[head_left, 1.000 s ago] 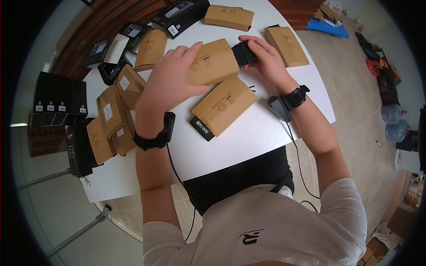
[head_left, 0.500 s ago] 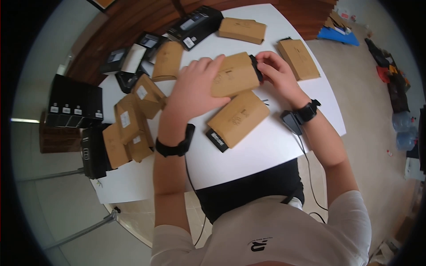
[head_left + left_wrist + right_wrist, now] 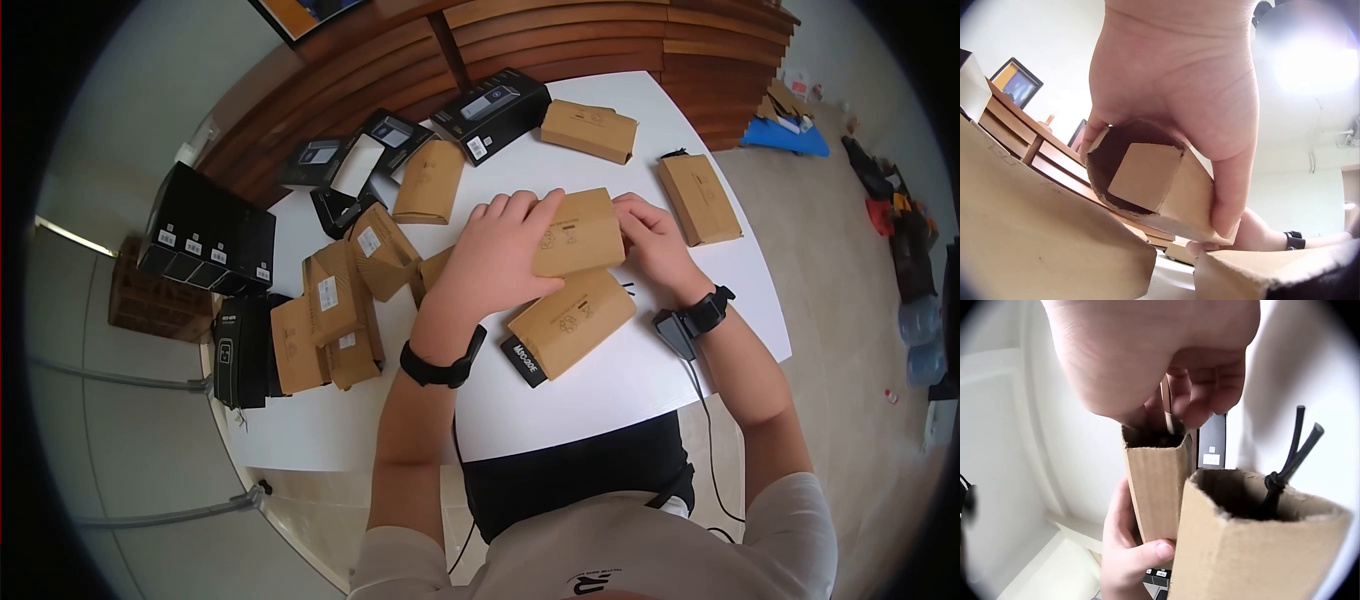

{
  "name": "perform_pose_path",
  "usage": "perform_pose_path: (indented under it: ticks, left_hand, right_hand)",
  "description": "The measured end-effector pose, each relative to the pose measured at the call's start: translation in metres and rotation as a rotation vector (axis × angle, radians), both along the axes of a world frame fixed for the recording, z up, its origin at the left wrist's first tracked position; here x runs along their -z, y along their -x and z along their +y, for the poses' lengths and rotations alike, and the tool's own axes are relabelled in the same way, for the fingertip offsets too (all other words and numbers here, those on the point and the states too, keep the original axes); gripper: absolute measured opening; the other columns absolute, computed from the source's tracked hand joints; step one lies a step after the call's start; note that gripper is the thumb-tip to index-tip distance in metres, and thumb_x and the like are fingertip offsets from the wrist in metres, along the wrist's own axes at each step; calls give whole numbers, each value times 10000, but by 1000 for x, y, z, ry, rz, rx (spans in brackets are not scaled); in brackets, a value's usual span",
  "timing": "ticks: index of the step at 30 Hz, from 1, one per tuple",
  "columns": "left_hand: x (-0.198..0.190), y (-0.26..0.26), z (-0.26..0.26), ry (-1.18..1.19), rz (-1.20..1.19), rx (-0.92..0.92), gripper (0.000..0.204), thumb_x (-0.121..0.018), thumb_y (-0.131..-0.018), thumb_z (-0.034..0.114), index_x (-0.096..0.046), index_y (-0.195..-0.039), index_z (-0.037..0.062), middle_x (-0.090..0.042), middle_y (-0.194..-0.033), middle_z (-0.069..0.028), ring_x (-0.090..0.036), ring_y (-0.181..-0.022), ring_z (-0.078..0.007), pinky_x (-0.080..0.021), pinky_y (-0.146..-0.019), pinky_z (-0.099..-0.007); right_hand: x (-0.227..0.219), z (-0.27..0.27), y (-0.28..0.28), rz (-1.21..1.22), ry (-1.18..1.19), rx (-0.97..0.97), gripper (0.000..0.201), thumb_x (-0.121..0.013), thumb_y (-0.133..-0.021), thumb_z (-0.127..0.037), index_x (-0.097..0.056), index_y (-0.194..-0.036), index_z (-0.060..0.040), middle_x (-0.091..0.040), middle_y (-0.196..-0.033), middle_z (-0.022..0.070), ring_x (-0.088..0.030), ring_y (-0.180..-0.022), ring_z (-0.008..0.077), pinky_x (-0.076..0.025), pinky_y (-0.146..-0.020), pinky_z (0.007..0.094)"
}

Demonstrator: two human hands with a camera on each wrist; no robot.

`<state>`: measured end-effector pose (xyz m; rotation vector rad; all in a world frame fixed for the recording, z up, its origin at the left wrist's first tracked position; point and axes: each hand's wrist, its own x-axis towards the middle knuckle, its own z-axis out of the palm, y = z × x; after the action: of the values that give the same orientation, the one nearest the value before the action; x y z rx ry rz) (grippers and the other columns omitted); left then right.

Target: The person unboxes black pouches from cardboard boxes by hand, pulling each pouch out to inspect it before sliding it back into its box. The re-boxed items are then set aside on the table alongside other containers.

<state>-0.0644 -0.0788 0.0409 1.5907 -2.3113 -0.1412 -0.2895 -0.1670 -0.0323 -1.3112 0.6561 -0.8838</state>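
My left hand (image 3: pixel 500 250) grips a brown cardboard box (image 3: pixel 582 232) from above, thumb on its near side and fingers over the far side. The left wrist view shows the box's nearer end open, with a bent flap (image 3: pixel 1146 176) inside. At the opposite end, the curled fingers of my right hand (image 3: pixel 655 240) are at the opening; in the right wrist view a thin brown flap edge (image 3: pixel 1165 394) stands between them. The inside there looks dark. Close below lies another cardboard box (image 3: pixel 572 322), a black part (image 3: pixel 524 360) showing at one end and black cord (image 3: pixel 1297 453) at the other.
More cardboard boxes (image 3: pixel 325 300) lie stacked at the left of the white table (image 3: pixel 600 425). Black boxes (image 3: pixel 490 112) stand along the back and left edge. Two cardboard boxes, one at the back (image 3: pixel 590 130) and one at the right (image 3: pixel 700 198), lie beyond my hands.
The black item at my right fingers has gone into the box's end and is out of sight in the head view. My right hand is closer to the opening; the head view has shifted.
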Motion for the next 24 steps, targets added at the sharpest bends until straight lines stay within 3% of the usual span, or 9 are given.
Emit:
perform_pose_path:
  ticks: [4, 6, 9, 10, 12, 15, 18, 20, 24]
  left_hand:
    - [2, 3, -1, -18, -39, -13, 928, -853, -659, 295, -425, -1455, 82, -533, -1240, -135, -508, -1160, -329, -419, -1003, -409]
    - [5, 5, -1, -27, -57, -24, 926, -849, -665, 301, -422, -1458, 84, -529, -1252, -136, -505, -1168, -328, -414, -1011, -408]
    - [12, 9, 0, -44, -52, -24, 936, -847, -680, 344, -409, -1458, 61, -508, -1283, -162, -488, -1200, -338, -396, -1040, -420]
    - [15, 10, 1, 92, -74, -28, 939, -843, -689, 366, -404, -1453, 42, -493, -1301, -185, -474, -1223, -350, -385, -1057, -430]
    - [19, 14, 3, 231, -96, -36, 944, -840, -697, 388, -399, -1447, 23, -478, -1319, -208, -460, -1246, -363, -374, -1074, -440]
    - [10, 27, 17, 211, -108, -116, 940, -829, -713, 423, -398, -1431, -4, -452, -1344, -249, -430, -1287, -388, -357, -1098, -455]
    - [2, 37, 31, -47, -164, -117, 946, -831, -700, 428, -404, -1425, -5, -453, -1361, -261, -434, -1287, -395, -360, -1094, -460]
    - [-1, 42, 34, -358, -255, -87, 970, -836, -669, 426, -408, -1426, -5, -500, -1323, -250, -463, -1258, -379, -379, -1073, -448]
    - [9, 44, 32, -334, -290, -31, 991, -833, -643, 407, -403, -1436, -2, -558, -1261, -221, -496, -1215, -360, -389, -1061, -428]
  right_hand:
    - [4, -5, 5, -3, -49, -40, 140, -585, -1010, -203, -625, -1003, -70, -578, -818, -56, -512, -750, 33, -414, -648, 209]
    - [4, 0, 2, 46, 119, 0, 168, -574, -1015, -221, -625, -963, -70, -573, -787, -56, -498, -753, 29, -408, -654, 216]
    - [13, -6, 1, 32, 94, -25, 203, -573, -1014, -246, -628, -926, -72, -554, -770, -61, -486, -735, 25, -390, -647, 208]
    - [12, -7, 1, 32, 97, -29, 203, -573, -1014, -246, -628, -926, -72, -554, -770, -61, -486, -735, 25, -390, -647, 208]
    - [11, -10, 1, -13, -104, 173, 233, -581, -1009, -271, -623, -883, -79, -548, -746, -56, -482, -703, 31, -379, -623, 210]
    - [26, -32, 15, 27, -39, 256, 245, -584, -1006, -277, -618, -857, -86, -558, -736, -46, -473, -666, 41, -374, -605, 216]
    - [25, -35, 15, 66, -10, 292, 267, -582, -1006, -295, -614, -847, -82, -567, -732, -43, -469, -641, 51, -376, -591, 227]
    - [19, -32, 12, 104, -12, 287, 269, -585, -1004, -300, -626, -865, -74, -569, -736, -45, -470, -642, 52, -377, -590, 226]
    - [6, -20, 10, 293, 58, 217, 336, -592, -1001, -319, -658, -870, -17, -553, -710, -45, -448, -640, 46, -369, -575, 243]
